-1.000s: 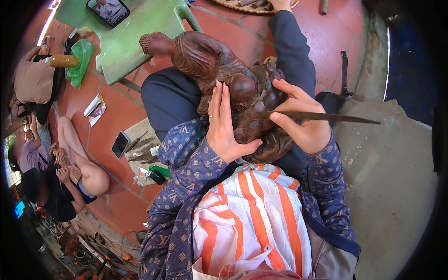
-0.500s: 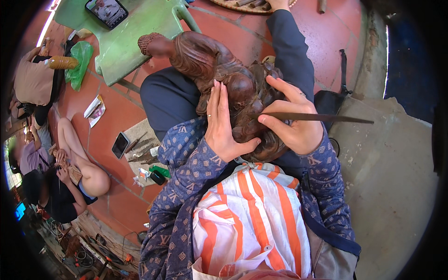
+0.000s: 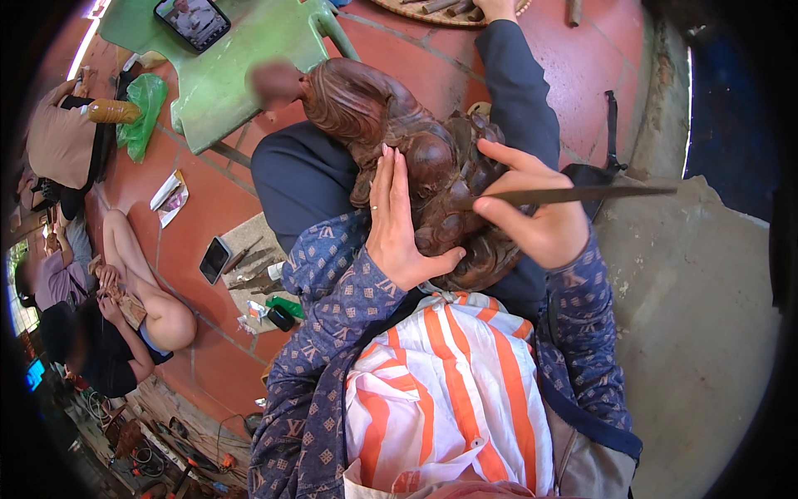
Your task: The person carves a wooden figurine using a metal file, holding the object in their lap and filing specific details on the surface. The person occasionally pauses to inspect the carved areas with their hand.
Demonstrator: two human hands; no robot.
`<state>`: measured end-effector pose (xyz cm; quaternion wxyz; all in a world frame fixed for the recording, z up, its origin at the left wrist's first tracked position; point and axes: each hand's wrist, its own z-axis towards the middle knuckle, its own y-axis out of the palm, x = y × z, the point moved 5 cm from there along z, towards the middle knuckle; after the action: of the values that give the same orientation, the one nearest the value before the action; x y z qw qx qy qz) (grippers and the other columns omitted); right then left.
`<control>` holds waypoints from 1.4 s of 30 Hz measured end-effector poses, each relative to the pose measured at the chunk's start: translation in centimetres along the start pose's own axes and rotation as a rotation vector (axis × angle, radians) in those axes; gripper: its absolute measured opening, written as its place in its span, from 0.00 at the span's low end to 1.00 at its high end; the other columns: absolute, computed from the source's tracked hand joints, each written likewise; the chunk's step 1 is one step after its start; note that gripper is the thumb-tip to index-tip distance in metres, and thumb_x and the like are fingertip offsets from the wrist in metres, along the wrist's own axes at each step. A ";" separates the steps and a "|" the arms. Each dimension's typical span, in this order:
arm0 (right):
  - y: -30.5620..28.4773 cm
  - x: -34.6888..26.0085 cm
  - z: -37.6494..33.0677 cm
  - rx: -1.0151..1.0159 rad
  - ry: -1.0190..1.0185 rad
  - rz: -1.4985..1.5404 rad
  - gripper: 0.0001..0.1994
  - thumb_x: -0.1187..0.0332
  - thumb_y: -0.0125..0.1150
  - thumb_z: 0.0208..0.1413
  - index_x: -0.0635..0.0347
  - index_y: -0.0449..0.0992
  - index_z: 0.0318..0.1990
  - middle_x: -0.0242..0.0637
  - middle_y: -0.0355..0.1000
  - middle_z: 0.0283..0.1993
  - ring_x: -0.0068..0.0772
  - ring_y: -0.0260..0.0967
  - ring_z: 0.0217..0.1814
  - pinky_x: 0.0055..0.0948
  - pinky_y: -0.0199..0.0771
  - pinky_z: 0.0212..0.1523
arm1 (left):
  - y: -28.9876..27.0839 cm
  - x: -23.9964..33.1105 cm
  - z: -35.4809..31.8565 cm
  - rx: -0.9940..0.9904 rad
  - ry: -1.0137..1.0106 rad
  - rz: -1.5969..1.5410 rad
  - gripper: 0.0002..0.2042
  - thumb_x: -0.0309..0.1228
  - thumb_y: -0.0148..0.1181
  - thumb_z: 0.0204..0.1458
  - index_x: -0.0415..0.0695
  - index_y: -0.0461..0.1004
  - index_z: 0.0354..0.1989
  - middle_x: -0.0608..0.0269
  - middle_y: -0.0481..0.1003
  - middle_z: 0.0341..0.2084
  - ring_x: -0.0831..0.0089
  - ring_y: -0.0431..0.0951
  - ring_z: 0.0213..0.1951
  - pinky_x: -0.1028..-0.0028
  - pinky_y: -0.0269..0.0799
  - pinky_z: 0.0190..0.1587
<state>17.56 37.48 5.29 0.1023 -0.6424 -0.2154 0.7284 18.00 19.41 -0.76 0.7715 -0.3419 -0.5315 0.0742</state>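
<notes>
A dark brown carved wooden statue [image 3: 432, 158] of a seated figure lies tilted across my lap, its head toward the upper left. My left hand [image 3: 401, 229] rests flat on it, fingers stretched out together and thumb apart. A long, thin, dark metal file [image 3: 598, 193] is pinched between the thumb and fingers of my right hand [image 3: 536, 208]. Its near end touches the carved folds at the statue's lower part, and its other end sticks out to the right. My right palm hides part of the statue's base.
A green plastic chair [image 3: 224, 91] bearing a phone [image 3: 193, 23] stands at upper left. Hand tools [image 3: 249, 262] and another phone [image 3: 215, 259] lie on the left. Other people [image 3: 125, 324] sit at far left. A woven tray [image 3: 407, 10] with wooden-handled tools is at the top.
My right hand has slid a little to the right with the file, whose outer end has risen slightly. The left hand stays in place on the statue.
</notes>
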 end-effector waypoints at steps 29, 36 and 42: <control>0.3 -0.3 0.3 0.045 -0.037 -0.107 0.06 0.71 0.70 0.43 0.63 0.80 0.29 0.59 0.73 0.48 0.52 0.70 0.55 0.42 0.66 0.56 | 0.0 0.1 0.0 -0.002 -0.004 0.002 0.62 0.40 0.75 0.29 0.34 0.36 0.70 0.32 0.41 0.68 0.39 0.43 0.69 0.52 0.42 0.69; 0.5 -0.8 0.2 0.071 -0.089 -0.192 0.07 0.71 0.70 0.43 0.62 0.80 0.30 0.57 0.74 0.48 0.51 0.71 0.53 0.41 0.66 0.55 | -0.1 0.2 0.1 -0.007 0.001 0.002 0.62 0.39 0.75 0.28 0.34 0.36 0.70 0.32 0.41 0.68 0.39 0.44 0.69 0.52 0.43 0.69; -0.2 0.7 -0.3 0.021 0.078 0.081 0.04 0.74 0.67 0.45 0.65 0.80 0.29 0.53 0.75 0.48 0.48 0.70 0.57 0.41 0.65 0.57 | -0.1 0.2 0.0 -0.008 -0.005 -0.005 0.63 0.39 0.75 0.28 0.34 0.35 0.70 0.32 0.40 0.68 0.39 0.44 0.69 0.51 0.42 0.69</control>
<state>17.68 38.01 4.77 0.0878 -0.6774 -0.1775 0.7085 18.05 19.46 -0.57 0.7691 -0.3433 -0.5345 0.0708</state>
